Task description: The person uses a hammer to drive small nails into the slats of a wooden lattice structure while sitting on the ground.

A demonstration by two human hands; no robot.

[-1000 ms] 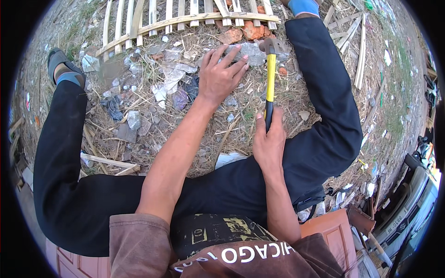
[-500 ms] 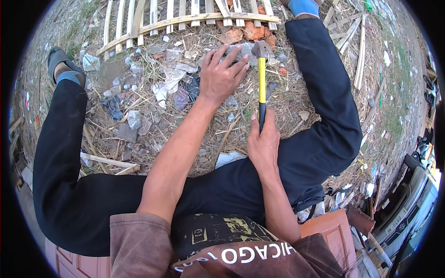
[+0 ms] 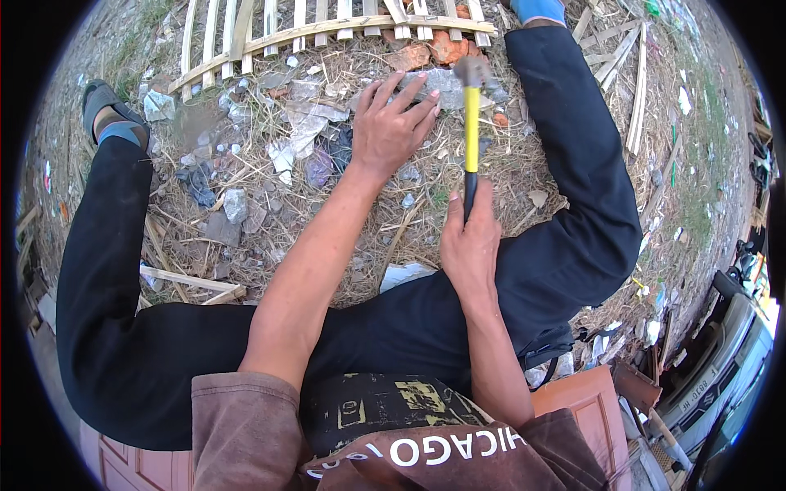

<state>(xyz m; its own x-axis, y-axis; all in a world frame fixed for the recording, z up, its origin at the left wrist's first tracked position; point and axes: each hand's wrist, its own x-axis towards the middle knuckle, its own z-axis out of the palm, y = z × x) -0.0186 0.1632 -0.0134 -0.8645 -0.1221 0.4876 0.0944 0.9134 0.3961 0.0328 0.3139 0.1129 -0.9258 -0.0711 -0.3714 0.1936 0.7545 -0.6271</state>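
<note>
My right hand (image 3: 471, 237) is closed round the black grip of a hammer (image 3: 472, 131) with a yellow shaft. The hammer's metal head is smeared by motion and shows over the right part of a grey stone slab (image 3: 446, 84). On the slab's left side lies my left hand (image 3: 393, 127), palm down, its fingers stretched and spread. Whether something small sits under those fingertips cannot be made out.
Beyond the slab are orange brick pieces (image 3: 448, 49) and a frame of wooden slats (image 3: 319, 33). Stone chips, plastic scraps and dry grass litter the ground between my legs. Loose wood strips (image 3: 639, 90) lie at the far right; a reddish panel (image 3: 581, 409) is beneath me.
The hammer has shifted slightly right and away from the slab, its head now blurred. My right hand has moved a little with it. The left hand stays nearly where it was.
</note>
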